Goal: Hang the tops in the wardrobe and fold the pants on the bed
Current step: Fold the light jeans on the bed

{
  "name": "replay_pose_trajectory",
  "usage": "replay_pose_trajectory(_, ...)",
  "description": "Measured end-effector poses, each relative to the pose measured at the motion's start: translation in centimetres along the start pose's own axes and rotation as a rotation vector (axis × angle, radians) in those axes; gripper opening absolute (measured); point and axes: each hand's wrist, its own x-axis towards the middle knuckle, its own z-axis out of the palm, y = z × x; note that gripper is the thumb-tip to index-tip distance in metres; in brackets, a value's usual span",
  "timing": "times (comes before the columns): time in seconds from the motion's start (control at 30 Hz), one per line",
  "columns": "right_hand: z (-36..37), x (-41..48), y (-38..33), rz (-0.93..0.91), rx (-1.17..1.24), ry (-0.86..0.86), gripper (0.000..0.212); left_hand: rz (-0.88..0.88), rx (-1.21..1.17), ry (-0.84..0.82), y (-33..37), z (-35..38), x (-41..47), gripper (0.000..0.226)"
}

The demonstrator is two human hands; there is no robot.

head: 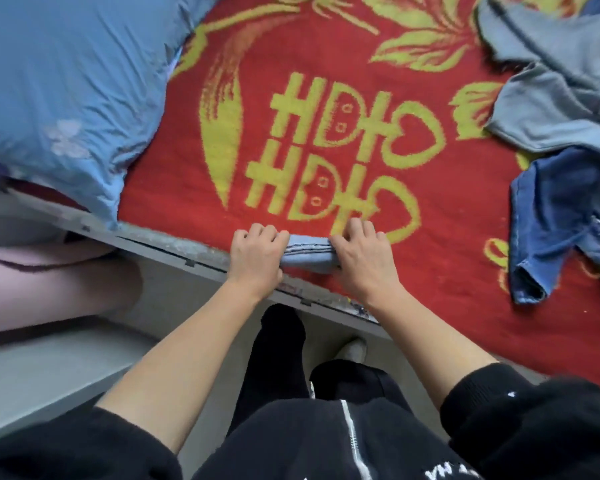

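A small folded bundle of light blue pants [307, 252] lies at the near edge of the bed, on the red blanket [413, 278] with yellow patterns. My left hand [257, 252] presses on its left end and my right hand [362, 258] on its right end, fingers curled over the fabric. At the right side of the bed lies a grey garment [551, 91], spread out and crumpled. Below it sits a darker blue denim garment [555, 220], bunched up. No wardrobe is in view.
A light blue pillow [66, 91] fills the upper left of the bed. The grey bed frame edge [187, 249] runs diagonally under my hands. My legs in black trousers stand on the floor [194, 306] beside it.
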Motion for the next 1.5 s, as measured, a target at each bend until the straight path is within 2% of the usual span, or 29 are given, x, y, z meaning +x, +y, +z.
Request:
replay_pose_trajectory(0.1, -2.8, -2.9, -1.6, -0.128, -0.026, -0.009, 0.031, -0.087, -0.030, -0.006, 0.6, -2.8, -5.7, 0.047)
replay_pose_trajectory(0.2, -5.6, -4.8, -3.9, -0.244, -0.026, -0.022, 0.043, -0.225, -0.074, -0.003, 0.8, -5.4, -10.4, 0.051)
replay_pose_trajectory(0.27, -7.3, -5.9, -5.6, -0.307, -0.004, -0.008, 0.041, -0.294, -0.070, 0.008, 0.6, -7.2, -13.2, 0.053)
replay_pose_trajectory(0.37, -9.4, -7.5, -8.4, -0.345, 0.054, 0.040, 0.033, -0.381, -0.049, 0.019, -0.3, -10.0, -16.7, 0.056)
replay_pose_trajectory(0.5, -11.4, -10.4, -13.0, -0.364, 0.116, 0.106, 0.037, -0.499, -0.027, -0.017, -1.7, -14.3, -22.2, 0.052)
replay_pose_trajectory(0.6, -12.5, -14.1, -17.7, -0.391, 0.124, 0.174, 0.034, -0.589, 0.045, -0.057, -2.6, -16.4, -28.1, 0.051)
replay_pose_trajectory(0.7, -13.4, -18.4, -22.7, -0.464, 0.080, 0.219, 0.032, -0.623, 0.088, -0.016, -2.9, -17.7, -35.3, 0.053)
replay_pose_trajectory(0.83, -13.5, -26.1, -31.3, -0.592, 0.029, 0.244, 0.035, -0.700, 0.139, -0.058, -2.9, -19.0, -48.3, 0.053)
replay_pose_trajectory(0.97, -15.5, -34.0, -42.1, -0.774, -0.050, 0.263, 0.031, -0.818, 0.231, -0.088, -4.4, -21.8, -61.9, 0.063)
replay_pose_trajectory(1.2, -26.8, -43.1, -59.7, -1.110, -0.045, 0.543, 0.035, -1.154, 0.411, 0.054, -8.0, -32.4, -80.4, 0.064)
replay_pose_trajectory(1.4, -41.1, -48.0, -70.0, -1.245, 0.041, 0.949, 0.034, -1.272, 0.721, 0.265, -12.7, -46.3, -89.0, 0.065)
replay_pose_trajectory(1.5, -49.0, -49.0, -73.4, -1.268, 0.119, 1.172, 0.031, -1.283, 0.905, 0.419, -15.6, -53.9, -91.4, 0.058)
